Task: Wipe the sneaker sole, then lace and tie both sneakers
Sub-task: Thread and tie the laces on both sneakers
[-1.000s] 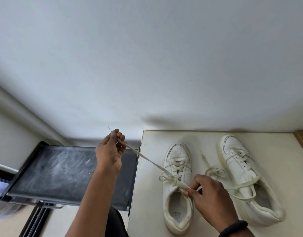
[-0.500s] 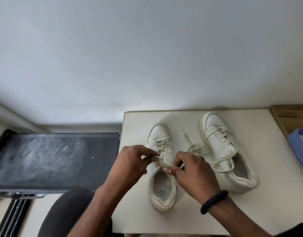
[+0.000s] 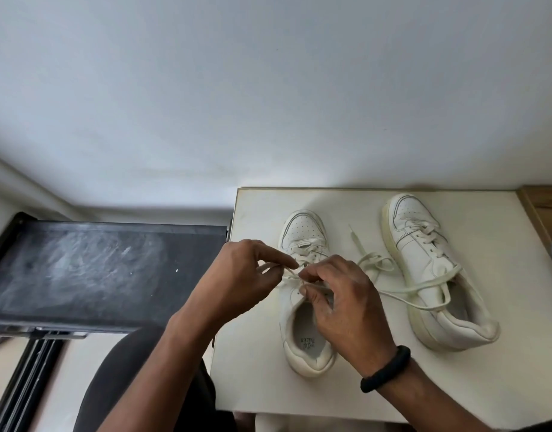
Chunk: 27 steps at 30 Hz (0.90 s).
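Pale wall fills the upper half of the head view, and below it stands a white table (image 3: 256, 219) carrying two white sneakers, both with their toes toward the far edge.

One sneaker (image 3: 304, 227) sits upright in the left half of the table, heel toward the near edge. Both hands meet over its tongue. The left hand (image 3: 237, 282) pinches its lace (image 3: 288, 277) between thumb and curled fingers, forefinger stretched out. The right hand (image 3: 346, 294), with one black wristband (image 3: 385, 369) on its wrist, has its fingers curled tight round the same lace just above the shoe's opening.

The other sneaker (image 3: 421, 254) lies toward the right edge, angled, well apart from the hands. Its own second lace (image 3: 374, 263) is threaded through the eyelets, and a loose loop and one end trail on the table between the two shoes.

Left of the table, touching its left edge, is one black scuffed tray (image 3: 97, 269). A strip of wood (image 3: 545, 210) shows past the right edge.
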Tool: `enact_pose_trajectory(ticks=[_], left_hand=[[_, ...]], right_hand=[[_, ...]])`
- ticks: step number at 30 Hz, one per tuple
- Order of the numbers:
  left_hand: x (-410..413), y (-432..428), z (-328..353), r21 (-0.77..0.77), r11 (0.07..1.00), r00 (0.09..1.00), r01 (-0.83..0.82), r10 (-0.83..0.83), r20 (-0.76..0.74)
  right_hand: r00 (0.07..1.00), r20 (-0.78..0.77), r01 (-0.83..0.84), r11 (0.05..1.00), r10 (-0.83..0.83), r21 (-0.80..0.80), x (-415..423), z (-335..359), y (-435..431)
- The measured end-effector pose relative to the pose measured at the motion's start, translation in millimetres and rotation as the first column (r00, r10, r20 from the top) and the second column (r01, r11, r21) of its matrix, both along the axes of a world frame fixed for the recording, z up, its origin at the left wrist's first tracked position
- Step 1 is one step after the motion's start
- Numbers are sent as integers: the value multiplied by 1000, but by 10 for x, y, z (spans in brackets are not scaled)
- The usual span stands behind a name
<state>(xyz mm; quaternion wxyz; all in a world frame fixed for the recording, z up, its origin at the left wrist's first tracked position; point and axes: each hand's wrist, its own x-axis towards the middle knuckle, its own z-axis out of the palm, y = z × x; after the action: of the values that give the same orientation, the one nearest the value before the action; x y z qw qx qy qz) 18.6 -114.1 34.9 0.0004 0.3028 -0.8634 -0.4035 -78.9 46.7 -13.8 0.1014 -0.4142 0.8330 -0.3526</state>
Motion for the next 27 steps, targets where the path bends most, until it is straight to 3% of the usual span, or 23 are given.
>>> enact_pose_trajectory(ticks=[5, 9, 18, 27], left_hand=[[17, -15, -7, 154, 988, 999, 10, -15, 31], [8, -21, -11, 189, 982, 1000, 23, -25, 4], [12, 0, -66, 91, 995, 997, 40, -46, 62], [-40, 89, -83, 43, 999, 998, 26, -29, 53]], right_hand=[[1000, -9, 24, 1000, -24, 7, 7, -3, -7], [1000, -22, 17, 999, -16, 28, 12, -5, -10], [981, 189, 52, 997, -41, -51, -101, -2, 21], [955, 288, 82, 996, -68, -36, -117, -29, 25]])
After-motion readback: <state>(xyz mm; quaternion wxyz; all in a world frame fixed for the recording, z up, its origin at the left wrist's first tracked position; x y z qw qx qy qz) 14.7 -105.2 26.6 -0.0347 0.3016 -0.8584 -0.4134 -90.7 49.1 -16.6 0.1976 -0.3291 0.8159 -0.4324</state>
